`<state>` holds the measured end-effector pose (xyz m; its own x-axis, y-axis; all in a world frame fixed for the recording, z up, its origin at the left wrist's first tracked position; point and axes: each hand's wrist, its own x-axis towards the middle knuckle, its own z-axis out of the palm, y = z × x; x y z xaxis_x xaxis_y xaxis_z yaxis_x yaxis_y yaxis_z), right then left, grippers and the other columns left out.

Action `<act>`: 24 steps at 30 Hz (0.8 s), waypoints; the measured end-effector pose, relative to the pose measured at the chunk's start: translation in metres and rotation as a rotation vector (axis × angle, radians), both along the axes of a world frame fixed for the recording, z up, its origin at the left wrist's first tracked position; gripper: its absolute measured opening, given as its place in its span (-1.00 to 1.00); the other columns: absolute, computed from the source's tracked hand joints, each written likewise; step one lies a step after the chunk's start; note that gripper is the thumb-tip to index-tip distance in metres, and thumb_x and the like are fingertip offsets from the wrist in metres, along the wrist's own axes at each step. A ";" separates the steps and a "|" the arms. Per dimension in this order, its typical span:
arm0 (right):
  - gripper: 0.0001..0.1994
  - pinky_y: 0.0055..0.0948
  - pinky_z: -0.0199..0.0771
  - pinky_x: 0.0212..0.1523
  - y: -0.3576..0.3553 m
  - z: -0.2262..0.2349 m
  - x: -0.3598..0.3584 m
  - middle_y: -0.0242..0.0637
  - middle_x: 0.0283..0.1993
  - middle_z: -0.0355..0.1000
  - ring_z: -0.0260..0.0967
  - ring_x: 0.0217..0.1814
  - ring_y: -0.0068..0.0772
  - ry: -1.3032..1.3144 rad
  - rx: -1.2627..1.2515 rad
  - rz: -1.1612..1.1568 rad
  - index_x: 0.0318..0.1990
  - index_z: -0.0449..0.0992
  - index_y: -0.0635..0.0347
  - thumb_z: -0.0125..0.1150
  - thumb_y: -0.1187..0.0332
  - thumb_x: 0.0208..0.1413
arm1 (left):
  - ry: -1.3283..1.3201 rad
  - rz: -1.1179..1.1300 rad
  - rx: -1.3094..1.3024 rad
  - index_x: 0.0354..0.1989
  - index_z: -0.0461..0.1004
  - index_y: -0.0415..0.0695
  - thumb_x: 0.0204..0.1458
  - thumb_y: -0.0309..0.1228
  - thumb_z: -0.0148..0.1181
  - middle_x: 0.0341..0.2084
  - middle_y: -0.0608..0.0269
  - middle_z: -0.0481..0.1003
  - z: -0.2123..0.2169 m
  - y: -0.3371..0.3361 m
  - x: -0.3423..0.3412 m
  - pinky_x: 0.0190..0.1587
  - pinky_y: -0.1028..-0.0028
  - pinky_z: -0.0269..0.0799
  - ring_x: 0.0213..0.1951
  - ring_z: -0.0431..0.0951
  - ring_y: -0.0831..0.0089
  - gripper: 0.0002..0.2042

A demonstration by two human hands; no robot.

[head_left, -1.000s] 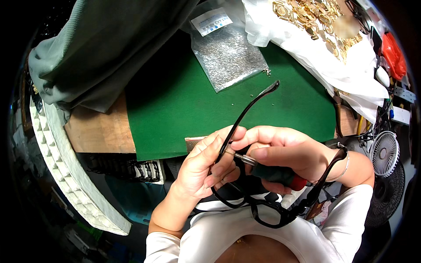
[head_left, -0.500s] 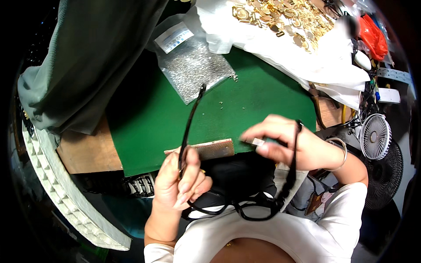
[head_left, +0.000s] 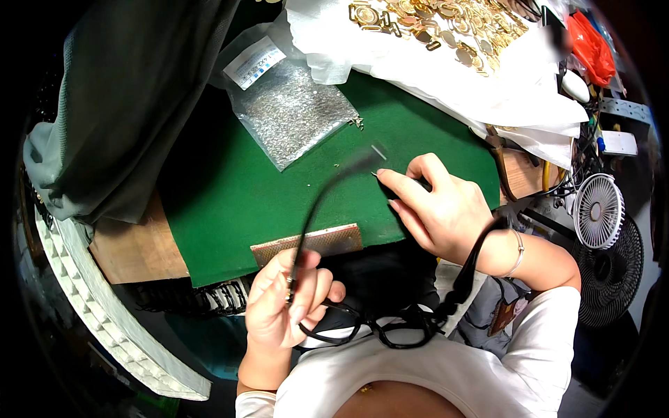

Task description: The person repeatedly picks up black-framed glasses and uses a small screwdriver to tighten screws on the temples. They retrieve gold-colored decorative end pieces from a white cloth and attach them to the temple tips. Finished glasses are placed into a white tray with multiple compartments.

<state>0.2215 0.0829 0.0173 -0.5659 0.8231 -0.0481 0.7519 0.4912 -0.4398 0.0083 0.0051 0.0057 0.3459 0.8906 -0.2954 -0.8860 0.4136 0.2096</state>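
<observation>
My left hand (head_left: 286, 303) grips black eyeglasses (head_left: 362, 324) at the hinge of one temple arm, which rises blurred toward the green mat (head_left: 230, 195). The front of the frame hangs low near my lap. The other temple arm runs up beside my right wrist. My right hand (head_left: 439, 205) rests on the mat's near right part, fingers closed on a thin dark tool with a small metal tip pointing left; most of the tool is hidden by the hand.
A clear bag of tiny silver screws (head_left: 289, 111) lies on the mat's far side. White cloth with several gold metal parts (head_left: 446, 31) sits at the back right. A small perforated board (head_left: 310, 242) lies at the mat's near edge. A grey cloth (head_left: 125, 104) covers the left; a small white fan (head_left: 597, 210) stands right.
My right hand moved from the glasses out onto the green mat with the tool. My left hand kept its hold at the hinge, and the temple arm swung.
</observation>
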 end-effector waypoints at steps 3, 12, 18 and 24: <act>-0.70 -0.45 0.36 -0.60 -0.001 0.000 -0.001 -0.26 -0.40 0.22 0.32 -0.57 -0.34 -0.060 0.003 0.007 -0.16 0.39 0.14 0.13 0.48 -0.14 | -0.064 0.012 0.068 -0.06 0.25 -0.31 0.09 -0.30 -0.13 -0.79 0.36 0.26 0.004 0.008 -0.002 -0.23 0.43 0.25 -0.63 0.22 0.57 -0.66; -0.77 -0.65 0.27 -0.62 0.009 0.032 -0.021 -0.28 -0.30 0.35 0.24 -0.64 -0.54 0.576 -1.238 -0.048 -0.11 0.32 0.23 -0.11 0.46 0.06 | -0.386 -0.059 -0.168 0.01 0.19 -0.30 0.07 -0.35 -0.11 -0.72 0.37 0.21 -0.016 0.007 -0.001 -0.19 0.43 0.24 -0.55 0.20 0.55 -0.63; -0.76 -0.74 0.18 -0.74 0.012 0.040 -0.052 -0.36 -0.16 0.38 0.18 -0.69 -0.71 0.668 -1.778 -0.210 -0.05 0.24 0.23 -0.25 0.41 0.16 | -0.346 -0.062 -0.196 0.01 0.17 -0.26 0.04 -0.32 -0.04 -0.66 0.37 0.28 -0.015 0.001 -0.007 -0.21 0.39 0.27 -0.53 0.28 0.57 -0.60; -0.75 -0.71 0.19 -0.75 0.013 0.042 -0.049 -0.30 -0.15 0.37 0.21 -0.68 -0.68 0.641 -1.770 -0.216 -0.02 0.20 0.25 -0.23 0.40 0.16 | -0.297 -0.111 -0.221 -0.02 0.23 -0.19 0.03 -0.25 -0.02 -0.66 0.40 0.27 -0.009 0.002 -0.004 -0.23 0.44 0.26 -0.53 0.27 0.61 -0.62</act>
